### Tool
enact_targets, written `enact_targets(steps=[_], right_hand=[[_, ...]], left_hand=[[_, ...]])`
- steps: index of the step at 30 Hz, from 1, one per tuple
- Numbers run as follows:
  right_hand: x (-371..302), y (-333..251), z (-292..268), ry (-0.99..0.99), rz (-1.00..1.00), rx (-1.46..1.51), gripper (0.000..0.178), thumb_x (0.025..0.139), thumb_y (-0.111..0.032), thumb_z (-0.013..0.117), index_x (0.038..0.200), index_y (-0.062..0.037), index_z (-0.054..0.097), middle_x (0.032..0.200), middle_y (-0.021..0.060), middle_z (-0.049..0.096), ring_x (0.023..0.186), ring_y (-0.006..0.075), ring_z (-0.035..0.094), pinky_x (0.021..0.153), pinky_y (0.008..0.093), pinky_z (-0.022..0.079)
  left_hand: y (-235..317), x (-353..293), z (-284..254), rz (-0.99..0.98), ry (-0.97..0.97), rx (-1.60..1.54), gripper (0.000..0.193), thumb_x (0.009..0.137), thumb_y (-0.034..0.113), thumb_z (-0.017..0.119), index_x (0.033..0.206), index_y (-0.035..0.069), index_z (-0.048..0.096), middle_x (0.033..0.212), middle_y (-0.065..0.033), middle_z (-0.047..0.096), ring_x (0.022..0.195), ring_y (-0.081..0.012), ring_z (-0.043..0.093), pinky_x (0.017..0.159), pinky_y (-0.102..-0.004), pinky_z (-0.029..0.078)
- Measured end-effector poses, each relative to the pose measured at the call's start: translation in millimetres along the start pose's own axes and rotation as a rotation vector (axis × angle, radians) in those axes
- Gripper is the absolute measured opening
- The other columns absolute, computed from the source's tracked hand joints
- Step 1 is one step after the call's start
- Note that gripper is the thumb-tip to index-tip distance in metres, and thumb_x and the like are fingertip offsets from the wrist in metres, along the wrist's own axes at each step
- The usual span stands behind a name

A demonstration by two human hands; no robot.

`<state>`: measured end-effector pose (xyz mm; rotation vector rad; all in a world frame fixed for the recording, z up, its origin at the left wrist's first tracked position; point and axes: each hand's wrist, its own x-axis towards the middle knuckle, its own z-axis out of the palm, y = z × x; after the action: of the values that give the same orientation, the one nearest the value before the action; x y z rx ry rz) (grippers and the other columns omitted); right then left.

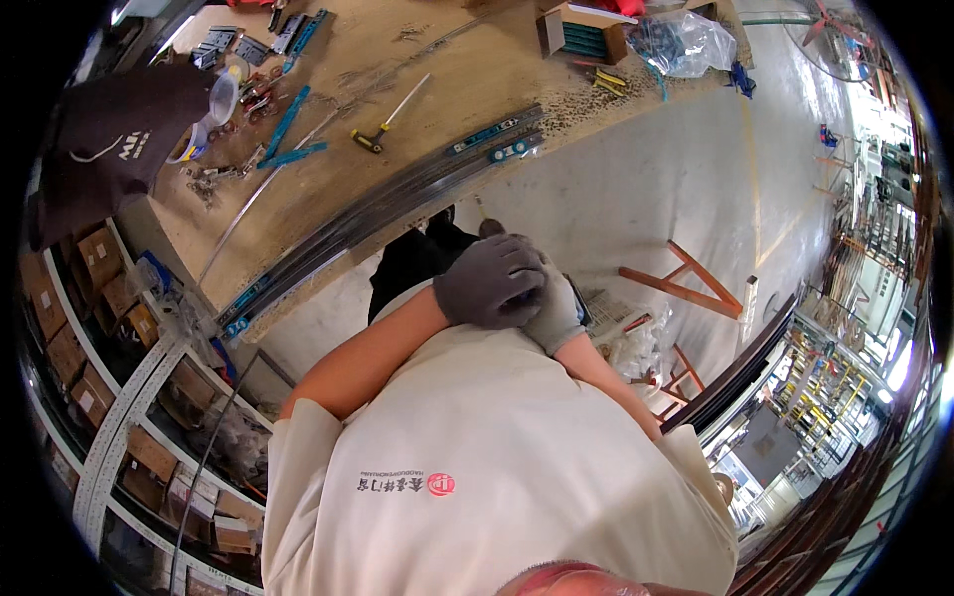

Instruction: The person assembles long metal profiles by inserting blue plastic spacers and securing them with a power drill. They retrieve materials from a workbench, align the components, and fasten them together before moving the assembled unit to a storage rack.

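Note:
Both of my hands are gloved and pressed together in front of my belly, apart from the workbench. My left hand, in a dark grey glove, has its fingers curled in against the other hand. Behind and beside it is my right hand, in a paler grey glove, its fingers mostly covered. Whatever lies between the two hands is hidden. Nearest to them, along the bench's front edge, run long dark metal profiles with teal-and-white end fittings.
A yellow-handled screwdriver, teal strips and small hardware lie on the bench. An open carton and clear plastic bag sit at its far right. Box-filled shelving stands left; a reddish-brown stand is on the right floor.

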<state>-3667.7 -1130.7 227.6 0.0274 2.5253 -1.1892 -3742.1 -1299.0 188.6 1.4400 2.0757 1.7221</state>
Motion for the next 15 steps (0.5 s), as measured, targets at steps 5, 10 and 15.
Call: enact_targets(steps=[5,10,15], right_hand=[[10,41,-25,0.076,0.309,0.829,0.044,0.086,-0.019,0.073,0.127,-0.0082,0.060,0.124,0.0107,0.067,0.118,0.0269,0.065,0.100,0.0367,0.053],[46,48,-66,-0.062,0.217,0.290,0.047,0.093,-0.015,0.066,0.137,-0.0057,0.051,0.127,0.0094,0.067,0.120,0.0231,0.065,0.103,0.0354,0.052],[83,64,-90,-0.187,0.157,0.233,0.048,0.090,-0.019,0.071,0.134,-0.0077,0.056,0.127,0.0108,0.067,0.118,0.0263,0.066,0.102,0.0363,0.053]], left_hand=[[-31,54,28,0.097,0.022,-0.044,0.041,0.074,0.026,0.081,0.108,0.011,0.063,0.111,-0.0106,0.065,0.107,-0.0343,0.064,0.097,-0.0480,0.054],[-65,88,36,0.087,0.105,-0.040,0.034,0.073,0.022,0.080,0.101,0.012,0.064,0.103,-0.0092,0.066,0.099,-0.0324,0.066,0.084,-0.0441,0.056],[-86,106,33,-0.015,0.174,0.013,0.031,0.070,0.021,0.080,0.096,0.011,0.065,0.098,-0.0088,0.068,0.089,-0.0330,0.067,0.075,-0.0432,0.056]])
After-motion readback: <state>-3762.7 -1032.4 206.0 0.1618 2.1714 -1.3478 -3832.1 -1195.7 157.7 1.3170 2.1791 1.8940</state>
